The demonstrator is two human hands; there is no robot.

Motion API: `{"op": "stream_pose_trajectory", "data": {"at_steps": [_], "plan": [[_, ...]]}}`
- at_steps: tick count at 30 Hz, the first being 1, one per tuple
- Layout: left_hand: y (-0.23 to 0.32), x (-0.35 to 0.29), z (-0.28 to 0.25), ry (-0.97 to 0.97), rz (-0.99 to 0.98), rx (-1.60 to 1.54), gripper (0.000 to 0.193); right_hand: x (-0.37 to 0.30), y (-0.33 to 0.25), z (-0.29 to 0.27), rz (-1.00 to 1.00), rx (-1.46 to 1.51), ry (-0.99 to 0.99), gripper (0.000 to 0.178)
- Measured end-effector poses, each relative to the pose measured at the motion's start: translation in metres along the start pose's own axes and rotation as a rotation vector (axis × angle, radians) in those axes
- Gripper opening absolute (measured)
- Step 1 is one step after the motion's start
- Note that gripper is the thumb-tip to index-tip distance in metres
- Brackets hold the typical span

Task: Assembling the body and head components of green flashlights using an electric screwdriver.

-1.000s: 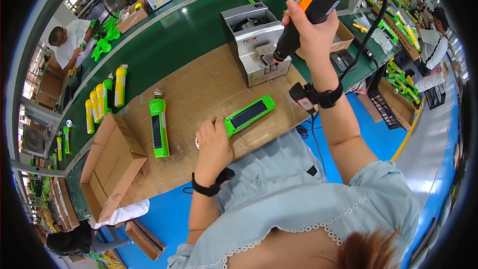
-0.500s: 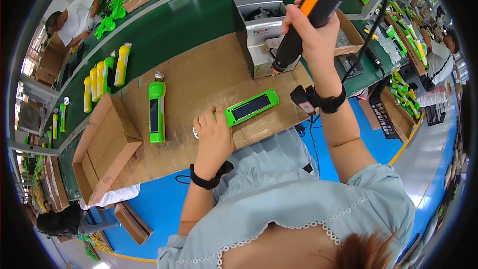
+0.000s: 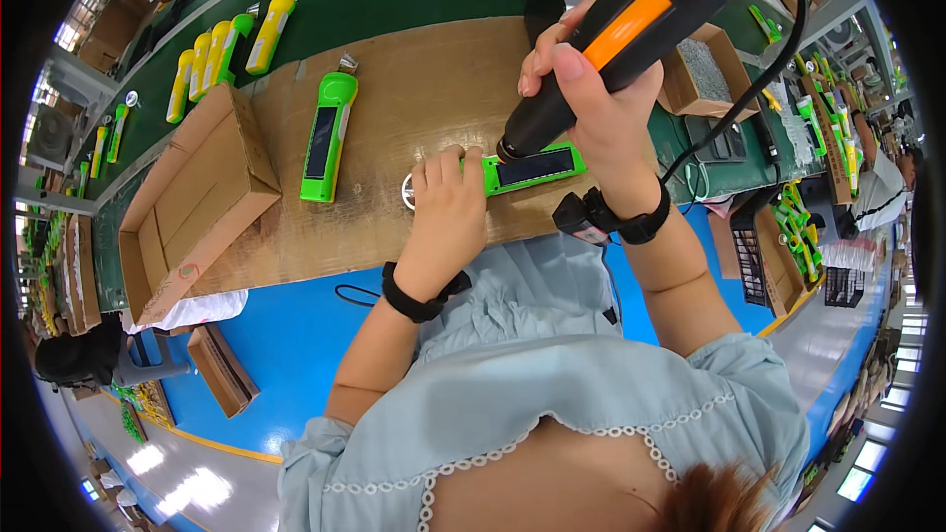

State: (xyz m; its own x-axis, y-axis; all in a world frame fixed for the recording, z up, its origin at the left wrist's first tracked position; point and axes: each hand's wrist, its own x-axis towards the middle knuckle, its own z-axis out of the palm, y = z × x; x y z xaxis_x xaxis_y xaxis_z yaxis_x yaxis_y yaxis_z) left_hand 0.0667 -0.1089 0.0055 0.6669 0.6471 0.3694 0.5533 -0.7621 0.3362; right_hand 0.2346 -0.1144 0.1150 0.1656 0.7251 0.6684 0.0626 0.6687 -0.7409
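My right hand is wrapped round a black electric screwdriver with an orange stripe and a cable at its top. The driver slants down, and its tip meets a green flashlight beside the dark solar panel. Whether the bit sits in a screw is too small to tell. My left hand grips the flashlight's head end, fingers over the top, pinning it on the brown cardboard sheet. A white ring at that end peeks out beside the fingers. Another green flashlight lies on the cardboard further left.
Left of the cardboard sheet is an open cardboard box. Several yellow and green flashlights line the green bench behind it. A grey machine stands at the back, partly behind my hand. A box of small parts sits to its right.
My right hand has brought the screwdriver from beside the grey machine down and left onto the flashlight. My left hand stays on the flashlight. The whole view has shifted.
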Motion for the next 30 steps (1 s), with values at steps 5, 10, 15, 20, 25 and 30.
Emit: {"op": "stream_pose_trajectory", "data": {"at_steps": [5, 10, 15, 20, 25, 30], "plan": [[-0.002, -0.002, 0.001, 0.004, 0.005, -0.02, 0.06, 0.002, 0.003, 0.008, 0.013, 0.027, 0.023, 0.024], [-0.003, -0.001, -0.002, 0.008, 0.011, -0.029, 0.059, 0.002, 0.006, 0.01, 0.002, 0.064, 0.031, 0.024], [-0.004, 0.001, -0.001, 0.022, 0.029, -0.037, 0.058, 0.001, 0.008, 0.01, 0.011, 0.069, 0.049, 0.024], [-0.005, 0.004, -0.002, 0.021, 0.032, -0.05, 0.056, -0.002, 0.015, 0.018, 0.068, 0.037, 0.017, 0.025], [-0.002, 0.003, 0.005, 0.054, 0.007, -0.083, 0.053, 0.002, 0.021, 0.019, 0.126, 0.054, -0.088, 0.024], [-0.005, 0.005, 0.005, 0.088, 0.02, -0.142, 0.052, 0.01, 0.024, 0.025, 0.17, 0.017, -0.096, 0.025]]}}
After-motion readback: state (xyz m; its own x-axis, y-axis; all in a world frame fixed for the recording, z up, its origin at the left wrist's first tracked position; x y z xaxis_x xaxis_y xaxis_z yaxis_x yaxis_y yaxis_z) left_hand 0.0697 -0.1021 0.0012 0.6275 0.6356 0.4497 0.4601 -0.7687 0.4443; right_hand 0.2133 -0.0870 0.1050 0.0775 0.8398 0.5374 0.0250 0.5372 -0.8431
